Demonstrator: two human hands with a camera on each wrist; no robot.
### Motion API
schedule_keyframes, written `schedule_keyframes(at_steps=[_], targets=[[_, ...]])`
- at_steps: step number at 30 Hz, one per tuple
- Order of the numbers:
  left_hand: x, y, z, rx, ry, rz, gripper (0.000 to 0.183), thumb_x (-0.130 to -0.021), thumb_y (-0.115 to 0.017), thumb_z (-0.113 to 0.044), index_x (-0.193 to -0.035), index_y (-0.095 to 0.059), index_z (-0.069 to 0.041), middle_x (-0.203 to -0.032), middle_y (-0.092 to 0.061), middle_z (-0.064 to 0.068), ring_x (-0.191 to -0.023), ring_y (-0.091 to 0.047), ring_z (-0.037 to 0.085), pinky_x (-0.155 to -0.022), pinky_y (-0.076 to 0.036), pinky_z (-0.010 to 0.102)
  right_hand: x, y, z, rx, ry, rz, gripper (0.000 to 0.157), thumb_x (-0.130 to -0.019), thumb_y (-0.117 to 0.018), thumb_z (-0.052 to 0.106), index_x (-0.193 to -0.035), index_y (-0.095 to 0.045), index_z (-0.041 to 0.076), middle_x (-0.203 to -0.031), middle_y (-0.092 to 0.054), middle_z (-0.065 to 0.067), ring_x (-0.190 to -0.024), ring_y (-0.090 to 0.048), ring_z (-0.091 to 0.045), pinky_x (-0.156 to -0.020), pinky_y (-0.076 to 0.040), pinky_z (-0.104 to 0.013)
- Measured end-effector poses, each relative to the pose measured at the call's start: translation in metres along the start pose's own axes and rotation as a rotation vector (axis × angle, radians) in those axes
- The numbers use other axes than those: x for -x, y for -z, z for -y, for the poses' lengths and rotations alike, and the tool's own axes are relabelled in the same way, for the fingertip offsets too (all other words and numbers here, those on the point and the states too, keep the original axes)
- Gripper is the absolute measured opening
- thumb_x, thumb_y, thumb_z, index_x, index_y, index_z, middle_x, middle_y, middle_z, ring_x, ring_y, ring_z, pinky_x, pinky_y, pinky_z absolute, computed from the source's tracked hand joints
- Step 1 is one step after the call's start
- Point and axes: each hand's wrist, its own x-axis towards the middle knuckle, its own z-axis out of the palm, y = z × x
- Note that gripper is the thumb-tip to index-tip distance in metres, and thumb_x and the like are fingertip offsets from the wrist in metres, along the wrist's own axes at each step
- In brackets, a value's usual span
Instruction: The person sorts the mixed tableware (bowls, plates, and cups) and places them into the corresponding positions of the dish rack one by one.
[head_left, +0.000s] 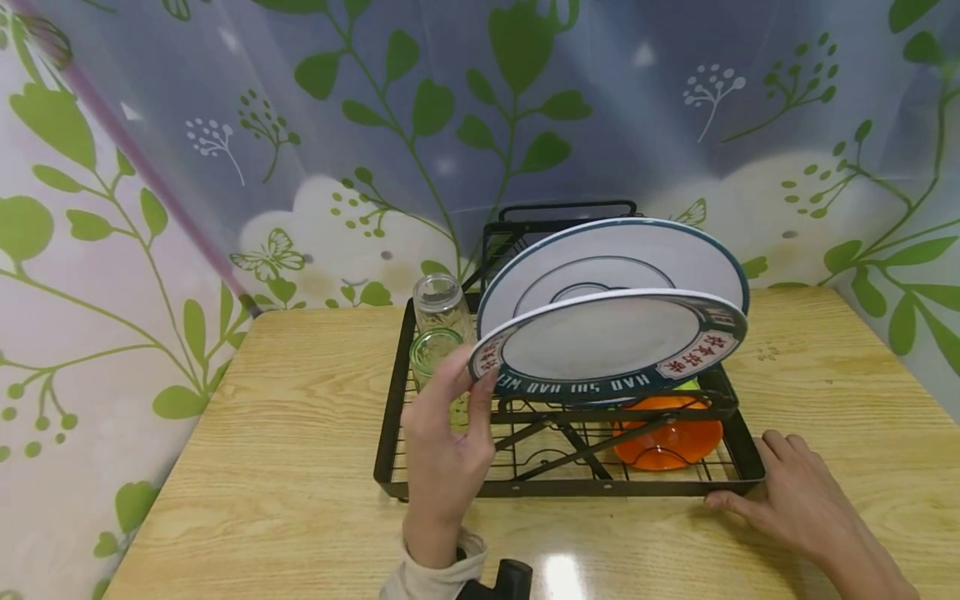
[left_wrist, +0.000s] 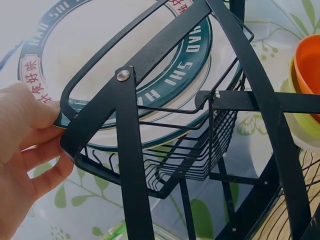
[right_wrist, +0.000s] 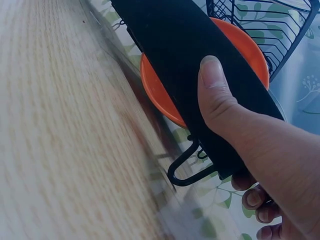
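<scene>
A white plate (head_left: 600, 337) with a dark green lettered rim leans in the upper tier of a black two-tier dish rack (head_left: 570, 490). My left hand (head_left: 448, 442) pinches the plate's left edge between thumb and fingers. Behind it stands a second white plate (head_left: 615, 250) with a green edge line. At the rack's front right corner, my right hand (head_left: 802, 500) grips the frame. In the right wrist view the thumb (right_wrist: 214, 82) lies along the black side bar (right_wrist: 185, 60), with the fingers curled beneath it.
On the rack's left side stand a clear glass (head_left: 438, 300) and a green-tinted glass (head_left: 435, 346). An orange bowl (head_left: 667, 446) sits low at the right, with yellow-green and pale bowls against it in the left wrist view. A leaf-patterned cloth (head_left: 420, 125) hangs behind the wooden table (head_left: 300, 467).
</scene>
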Motion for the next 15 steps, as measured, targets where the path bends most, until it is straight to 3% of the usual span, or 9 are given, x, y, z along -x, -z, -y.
schedule_keyframes(at_steps=[7, 15], targets=[[0.0009, -0.0061, 0.0016, -0.051, -0.009, 0.002, 0.027, -0.089, -0.062, 0.006, -0.115, -0.060, 0.004, -0.109, -0.067, 0.017, -0.098, -0.066, 0.026, -0.082, -0.054, 0.028, 0.0004, -0.0003, 0.0005, -0.018, -0.007, -0.003, 0.099, -0.065, -0.077, 0.065, -0.113, -0.053, -0.018, -0.099, -0.055, -0.027, -0.088, -0.049, -0.040, -0.075, -0.042, -0.055], [0.0019, -0.0045, 0.0019, -0.148, 0.001, 0.006, 0.027, -0.089, -0.065, -0.001, -0.116, -0.063, -0.002, -0.103, -0.071, 0.010, -0.087, -0.065, 0.022, -0.077, -0.050, 0.031, 0.0007, -0.0008, -0.0002, -0.025, 0.004, -0.026, 0.097, -0.064, -0.078, 0.065, -0.110, -0.053, -0.018, -0.094, -0.054, -0.025, -0.085, -0.049, -0.039, -0.073, -0.042, -0.054]])
